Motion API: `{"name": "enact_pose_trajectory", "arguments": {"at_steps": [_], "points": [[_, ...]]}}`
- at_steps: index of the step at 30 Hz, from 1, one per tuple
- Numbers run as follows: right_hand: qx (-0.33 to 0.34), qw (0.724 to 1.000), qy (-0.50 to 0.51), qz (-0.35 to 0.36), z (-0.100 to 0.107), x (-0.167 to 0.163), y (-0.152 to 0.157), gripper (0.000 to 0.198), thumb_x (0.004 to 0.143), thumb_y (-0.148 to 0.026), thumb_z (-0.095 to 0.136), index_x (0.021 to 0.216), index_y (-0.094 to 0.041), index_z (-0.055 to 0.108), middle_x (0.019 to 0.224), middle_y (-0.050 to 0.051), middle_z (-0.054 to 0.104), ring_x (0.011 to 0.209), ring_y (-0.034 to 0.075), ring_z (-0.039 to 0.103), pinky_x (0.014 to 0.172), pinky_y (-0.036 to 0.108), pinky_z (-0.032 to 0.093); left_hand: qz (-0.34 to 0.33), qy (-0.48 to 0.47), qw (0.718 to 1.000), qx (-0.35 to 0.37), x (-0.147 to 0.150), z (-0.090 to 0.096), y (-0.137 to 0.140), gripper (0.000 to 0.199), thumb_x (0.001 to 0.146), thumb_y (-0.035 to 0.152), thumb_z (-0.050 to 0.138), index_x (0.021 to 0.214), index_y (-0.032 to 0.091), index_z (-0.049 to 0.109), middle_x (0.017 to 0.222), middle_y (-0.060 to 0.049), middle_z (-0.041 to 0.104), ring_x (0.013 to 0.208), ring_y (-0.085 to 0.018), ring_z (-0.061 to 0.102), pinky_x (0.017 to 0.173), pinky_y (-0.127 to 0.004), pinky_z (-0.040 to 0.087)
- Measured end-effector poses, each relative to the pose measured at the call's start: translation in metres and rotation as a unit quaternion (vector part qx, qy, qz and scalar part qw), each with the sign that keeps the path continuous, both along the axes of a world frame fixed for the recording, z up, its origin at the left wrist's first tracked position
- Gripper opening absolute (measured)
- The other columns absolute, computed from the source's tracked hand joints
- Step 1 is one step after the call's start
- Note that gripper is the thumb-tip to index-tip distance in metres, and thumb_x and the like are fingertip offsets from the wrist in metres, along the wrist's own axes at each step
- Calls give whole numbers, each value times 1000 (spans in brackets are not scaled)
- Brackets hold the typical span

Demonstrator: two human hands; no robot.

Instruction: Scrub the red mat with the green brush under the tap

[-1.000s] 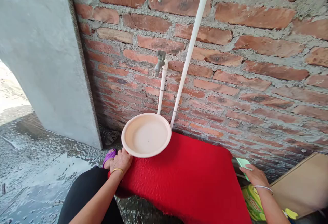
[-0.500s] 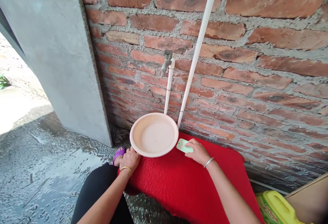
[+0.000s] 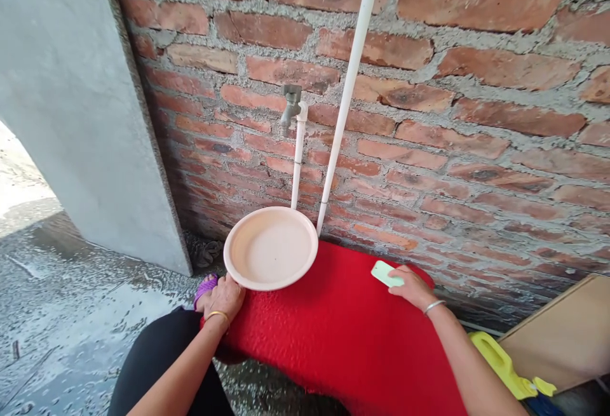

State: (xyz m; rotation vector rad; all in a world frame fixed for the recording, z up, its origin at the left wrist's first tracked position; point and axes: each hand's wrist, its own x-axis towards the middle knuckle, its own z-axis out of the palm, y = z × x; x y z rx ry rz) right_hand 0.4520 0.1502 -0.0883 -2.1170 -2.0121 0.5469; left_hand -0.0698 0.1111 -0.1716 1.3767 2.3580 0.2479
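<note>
Plainly, your right hand (image 3: pixel 412 285) holds a pale green tool (image 3: pixel 382 272) well to the right of the basin (image 3: pixel 274 255)

What counts most is the sideways gap: the tool lies apart from the basin, on its right, with the red-covered worktop (image 3: pixel 343 333) showing between them. The tool is oblong, and its long axis runs roughly towards the basin, the free end facing the basin's right-hand rim. Your right fingers and thumb are closed on the other end. You cannot tell whether the tool touches the worktop or hangs just above it, and its underside is hidden.

Your left hand (image 3: pixel 226 297) is the nearer one to the basin, at its near left side, resting low at the edge of the worktop. No object shows in it; whether its fingers grip the edge or touch the basin is unclear. Your hands are well apart, one on either side of the basin. Behind and above the basin, a grey tap (image 3: pixel 290 109) stands against a brick wall (image 3: pixel 419 162).
</note>
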Motion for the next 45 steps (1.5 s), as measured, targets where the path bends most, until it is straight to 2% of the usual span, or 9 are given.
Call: {"name": "enact_pose_trajectory", "arguments": {"at_steps": [6, 11, 14, 17, 24, 29, 33, 40, 45], "points": [[2, 986, -90, -139, 26, 108, -57, 23, 67, -21, 72, 86, -26, 82, 102, 15, 77, 98, 35, 78, 87, 43, 55, -2, -5, 1000, -20, 2, 11, 0, 58, 108, 41, 26, 143, 13, 62, 139, -25, 69, 132, -37, 67, 107, -48, 51], [13, 978, -135, -159, 30, 118, -65, 32, 74, -23, 69, 102, -22, 85, 116, 24, 76, 103, 41, 77, 87, 51, 52, 0, 1, 1000, -20, 5, 15, 0, 59, 108, 41, 25, 145, 12, 61, 140, -25, 69, 132, -37, 67, 106, -47, 51], [22, 987, -118, -109, 21, 82, -46, 36, 75, -25, 73, 109, -25, 84, 121, 15, 76, 107, 34, 76, 91, 42, 53, 0, 7, 1000, -16, 5, 14, 0, 56, 108, 40, 28, 144, 13, 62, 141, -25, 68, 131, -36, 68, 105, -47, 51], [28, 996, -81, -15, 15, 19, -25, 41, 77, -23, 74, 117, -28, 82, 127, 8, 73, 109, 26, 73, 96, 34, 52, -2, 2, 1000, -18, 5, 10, 1, 55, 108, 40, 29, 142, 14, 62, 142, -25, 68, 132, -37, 67, 105, -48, 51], [4, 985, -27, 170, 5, -141, 4, 46, 75, -14, 75, 119, -25, 80, 128, 9, 68, 117, 28, 65, 100, 37, 46, -3, 10, 1000, -8, 4, -4, 1, 54, 108, 42, 28, 141, 17, 62, 143, -24, 67, 135, -39, 64, 107, -55, 48], [-10, 977, -11, 212, -12, -185, 14, 48, 74, -17, 78, 119, -30, 81, 127, 5, 68, 116, 26, 63, 98, 35, 45, -6, 16, 1000, -10, 2, -4, 1, 53, 108, 41, 29, 138, 17, 64, 139, -24, 68, 132, -37, 66, 104, -51, 49], [-19, 982, -10, 190, -13, -150, 11, 50, 71, -16, 80, 119, -28, 81, 126, 6, 69, 116, 25, 65, 99, 34, 47, -10, 12, 1000, -19, 1, 0, 1, 53, 108, 40, 28, 139, 15, 63, 144, -25, 66, 130, -37, 67, 103, -49, 50], [-11, 998, -38, 44, 7, 5, -28, 37, 67, -18, 71, 103, -23, 83, 121, 10, 74, 110, 29, 73, 97, 36, 52, -14, 14, 1000, -24, 2, 6, 0, 54, 107, 39, 29, 142, 14, 62, 144, -25, 66, 133, -37, 66, 106, -49, 50], [-9, 994, -72, -84, 19, 100, -76, 29, 64, -25, 67, 89, -30, 81, 107, 12, 77, 100, 33, 77, 90, 42, 56, -8, 2, 1000, -24, 4, 14, 0, 59, 108, 43, 26, 146, 13, 60, 143, -26, 66, 132, -39, 67, 105, -50, 51]]}}
